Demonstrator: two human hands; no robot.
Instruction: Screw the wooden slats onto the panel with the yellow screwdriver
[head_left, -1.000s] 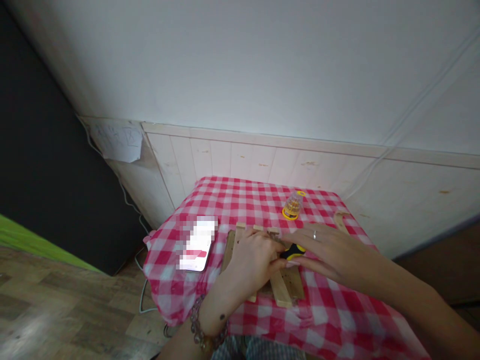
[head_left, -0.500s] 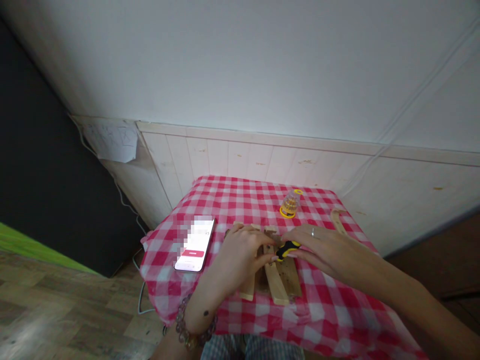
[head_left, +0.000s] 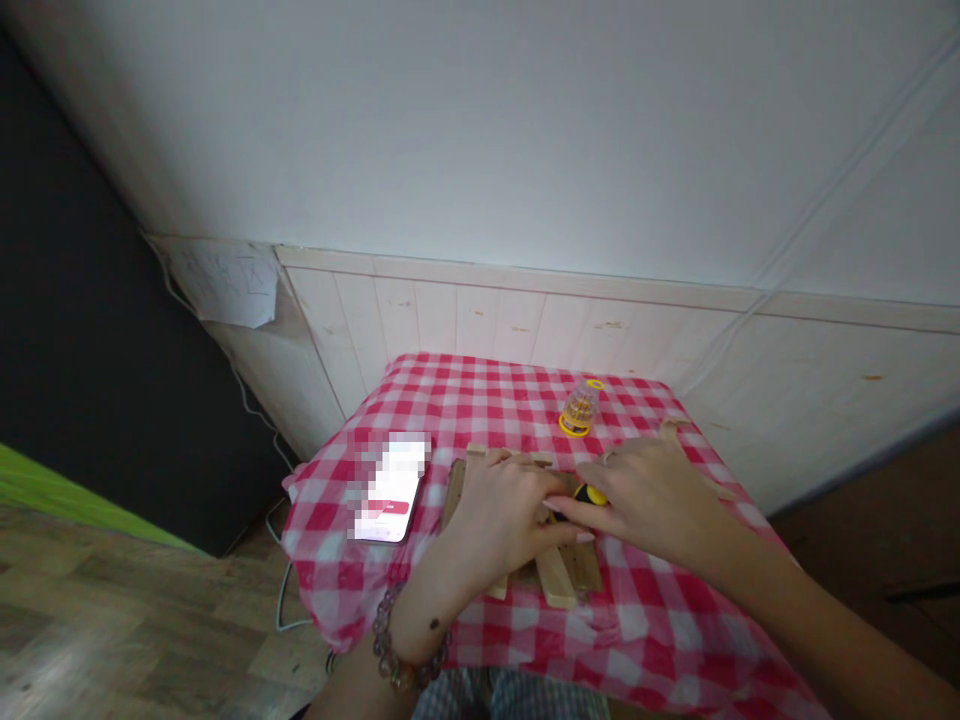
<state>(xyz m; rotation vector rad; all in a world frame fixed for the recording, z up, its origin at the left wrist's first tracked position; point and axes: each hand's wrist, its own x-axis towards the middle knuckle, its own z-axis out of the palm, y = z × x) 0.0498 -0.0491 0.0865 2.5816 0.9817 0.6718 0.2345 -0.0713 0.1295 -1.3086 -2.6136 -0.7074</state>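
My right hand (head_left: 651, 492) grips a short yellow-and-black screwdriver (head_left: 592, 494), its thumb and fingers wrapped about the handle. The screwdriver's tip is hidden between my hands. My left hand (head_left: 514, 505) lies across a small wooden piece made of slats, with its fingers bent in at the screwdriver's lower end and the thumb reaching right below it. What those fingers pinch is covered. A pale wooden slat (head_left: 555, 580) sticks out toward me from under the left hand, on top of a darker board (head_left: 586, 568).
A smartphone (head_left: 390, 495) with a lit screen lies left of the wood. Behind it stands a clear cone-shaped case (head_left: 580, 408) with yellow ends. A curved wooden strip (head_left: 673, 428) is at the right. Red-and-white checked cloth (head_left: 465, 390) covers the table, which meets the wall.
My right hand has turned and closed further round the screwdriver, covering more of it. My left hand has shifted slightly right, its thumb now stretched below the tool.
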